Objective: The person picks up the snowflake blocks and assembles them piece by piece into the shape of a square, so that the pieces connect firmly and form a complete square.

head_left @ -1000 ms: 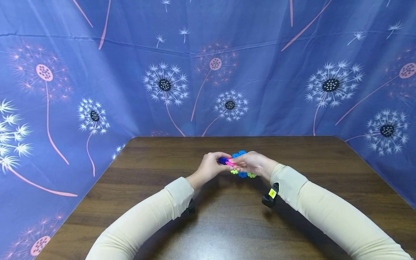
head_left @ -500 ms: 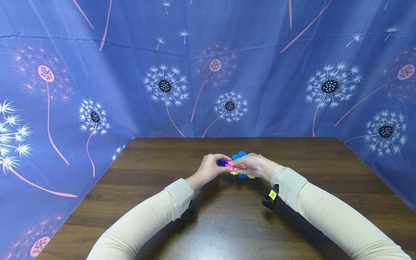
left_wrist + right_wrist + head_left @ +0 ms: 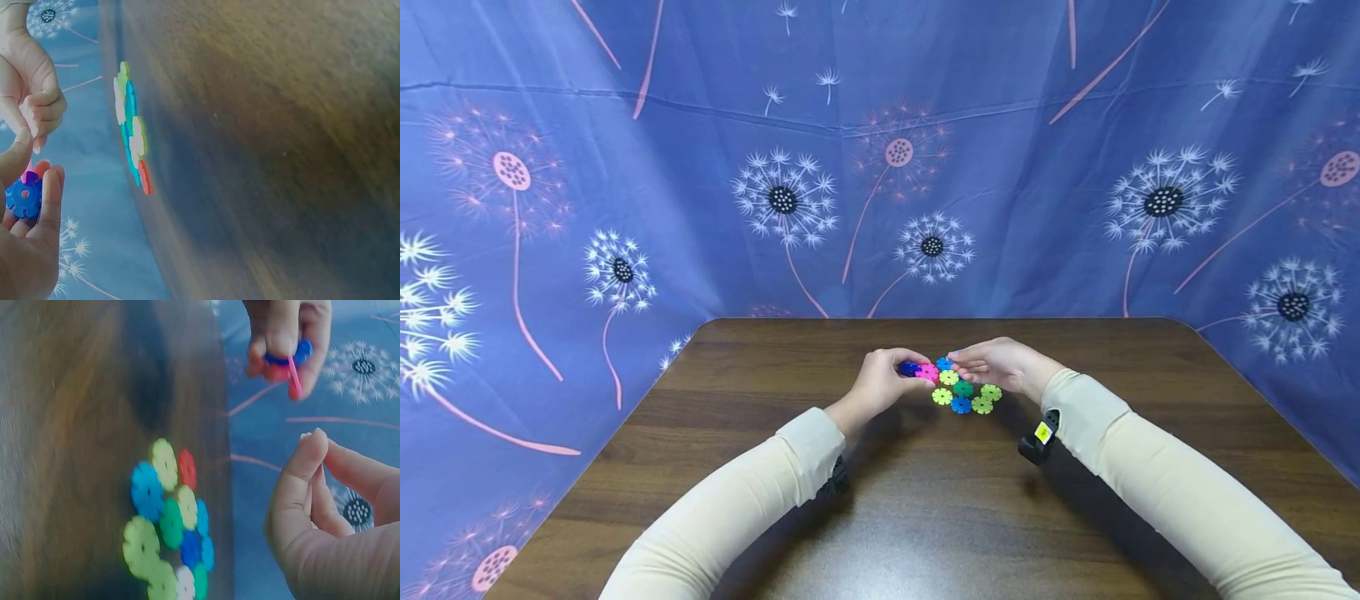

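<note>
In the head view my left hand (image 3: pixel 882 383) pinches a dark blue notched plastic disc (image 3: pixel 909 368) with a pink one (image 3: pixel 928 372) joined to it. The right wrist view shows the pink disc (image 3: pixel 295 378) edge-on, standing out from the blue disc (image 3: pixel 300 352); something red shows below, partly hidden by fingers. My right hand (image 3: pixel 1003 365) hovers just right of these, above the loose discs, with fingers loosely bent and nothing visible in them. In the left wrist view the dark blue disc (image 3: pixel 25 199) sits between the left thumb and fingers.
Several loose discs lie beneath the hands: a green one (image 3: pixel 963 388), a blue one (image 3: pixel 961 405), a yellow one (image 3: pixel 982 405), and a red one (image 3: pixel 187 469). The brown wooden table (image 3: pixel 880 517) ends at a blue dandelion-print curtain (image 3: pixel 1037 208).
My right hand has let go of the pink disc and moved slightly right and up. The left hand keeps its hold on the joined discs, and more loose discs show.
</note>
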Tool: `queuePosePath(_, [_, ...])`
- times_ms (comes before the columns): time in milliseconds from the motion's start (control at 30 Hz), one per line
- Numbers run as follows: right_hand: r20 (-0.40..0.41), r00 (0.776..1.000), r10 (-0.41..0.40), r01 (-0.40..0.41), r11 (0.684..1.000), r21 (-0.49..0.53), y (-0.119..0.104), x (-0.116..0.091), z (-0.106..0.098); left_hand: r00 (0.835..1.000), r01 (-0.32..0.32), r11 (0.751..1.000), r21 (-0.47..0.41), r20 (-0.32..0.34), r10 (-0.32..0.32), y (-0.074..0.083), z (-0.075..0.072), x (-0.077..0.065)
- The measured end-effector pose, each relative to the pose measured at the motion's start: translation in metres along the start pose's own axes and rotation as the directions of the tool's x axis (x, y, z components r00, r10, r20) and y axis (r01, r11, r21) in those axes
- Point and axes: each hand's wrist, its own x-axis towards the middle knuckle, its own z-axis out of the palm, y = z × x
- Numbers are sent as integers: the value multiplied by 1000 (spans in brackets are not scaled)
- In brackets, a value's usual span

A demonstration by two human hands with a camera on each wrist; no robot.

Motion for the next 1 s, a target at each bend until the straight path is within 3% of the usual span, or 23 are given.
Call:
queuePosePath(300, [-57,998,-20,17,998,-52,-5,-3,-20,1000,27,1000,-13,4,-27,-3,-1,-2])
queuePosePath(600, [-78,994,-74,58,980,-192,-1,-3,-39,998,57,998,0,11,-57,-3,-3,-4])
queuePosePath(1000, [-140,988,-59,22,968,-251,2,-4,-58,996,85,996,-21,16,-85,-5,-7,-5])
